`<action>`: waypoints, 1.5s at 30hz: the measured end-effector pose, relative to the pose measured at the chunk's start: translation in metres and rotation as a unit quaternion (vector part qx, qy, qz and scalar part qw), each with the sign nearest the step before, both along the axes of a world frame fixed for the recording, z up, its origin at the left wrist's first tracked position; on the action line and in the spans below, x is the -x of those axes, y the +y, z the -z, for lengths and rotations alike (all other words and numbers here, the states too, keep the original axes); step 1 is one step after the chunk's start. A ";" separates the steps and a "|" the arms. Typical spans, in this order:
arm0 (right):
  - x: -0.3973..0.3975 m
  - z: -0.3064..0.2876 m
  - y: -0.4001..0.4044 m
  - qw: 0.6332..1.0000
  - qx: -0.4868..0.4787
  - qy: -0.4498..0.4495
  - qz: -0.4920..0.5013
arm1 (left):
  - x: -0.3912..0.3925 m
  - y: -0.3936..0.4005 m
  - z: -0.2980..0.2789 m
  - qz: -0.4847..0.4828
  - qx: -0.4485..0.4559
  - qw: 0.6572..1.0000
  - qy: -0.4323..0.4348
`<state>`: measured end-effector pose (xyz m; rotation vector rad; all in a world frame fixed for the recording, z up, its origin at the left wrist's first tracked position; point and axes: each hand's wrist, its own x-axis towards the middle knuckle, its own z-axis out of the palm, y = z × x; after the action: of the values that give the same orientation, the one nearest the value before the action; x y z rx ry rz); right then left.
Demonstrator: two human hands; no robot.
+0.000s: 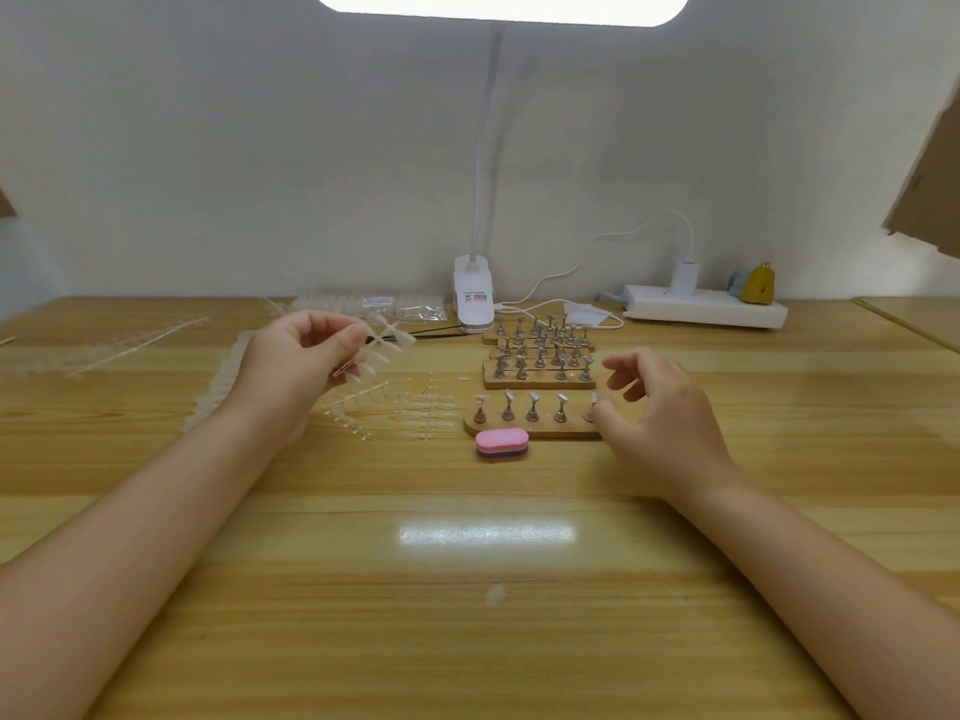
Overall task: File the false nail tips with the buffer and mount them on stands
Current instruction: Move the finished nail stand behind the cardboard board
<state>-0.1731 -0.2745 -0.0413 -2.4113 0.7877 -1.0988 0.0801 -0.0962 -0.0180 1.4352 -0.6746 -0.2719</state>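
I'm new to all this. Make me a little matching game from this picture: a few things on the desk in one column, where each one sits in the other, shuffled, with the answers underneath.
Things
1. pink buffer
2. strip of nail tips
3. white power strip
4. clip lamp base

Places
A. held up in the left hand
B. at the back of the desk, right of the lamp, a plug in it
C. flat on the desk in front of the nearest stand board
D. at the back of the desk, behind the stand boards

Pairs: 1-C, 2-A, 3-B, 4-D
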 end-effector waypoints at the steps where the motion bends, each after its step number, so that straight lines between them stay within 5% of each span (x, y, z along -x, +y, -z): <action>1: -0.001 -0.004 0.005 1.000 0.011 -0.025 -0.009 | 0.005 -0.001 -0.003 0.024 -0.003 1.000 -0.003; 4: -0.006 -0.014 0.028 0.993 -0.043 -0.089 -0.067 | 0.028 -0.004 -0.012 0.087 -0.007 0.996 -0.028; 9: -0.015 -0.014 0.061 0.920 -0.309 -0.091 -0.221 | 0.075 -0.010 -0.012 0.155 -0.043 0.984 -0.083; 14: -0.016 -0.011 0.052 0.887 -0.400 -0.118 -0.201 | 0.092 -0.018 0.000 0.083 -0.063 0.988 -0.114; 17: -0.014 -0.011 0.048 0.886 -0.406 -0.117 -0.192 | 0.066 -0.014 0.003 -0.070 -0.144 0.961 -0.227; 21: -0.014 -0.009 0.048 0.887 -0.408 -0.118 -0.180 | 0.020 -0.001 0.019 -0.131 -0.343 0.857 -0.361; 29: -0.014 -0.007 0.046 0.882 -0.419 -0.107 -0.185 | -0.004 0.000 0.035 -0.083 -0.412 0.842 -0.340; 34: -0.015 -0.006 0.046 0.882 -0.422 -0.109 -0.183 | 0.011 0.002 0.025 -0.118 -0.349 0.849 -0.378; 37: -0.015 -0.006 0.046 0.881 -0.423 -0.108 -0.183 | 0.032 0.000 0.019 0.022 -0.276 0.875 -0.396; 40: -0.015 -0.005 0.045 0.879 -0.426 -0.114 -0.183 | 0.046 -0.003 0.022 0.109 -0.298 0.838 -0.444; 45: -0.016 -0.005 0.045 0.875 -0.432 -0.119 -0.183 | 0.027 -0.001 0.027 0.024 -0.363 0.831 -0.420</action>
<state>-0.1568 -0.2296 -0.0364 -1.5371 0.5350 -0.6595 0.0535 -0.0973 -0.0449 2.3042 -1.4264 0.1183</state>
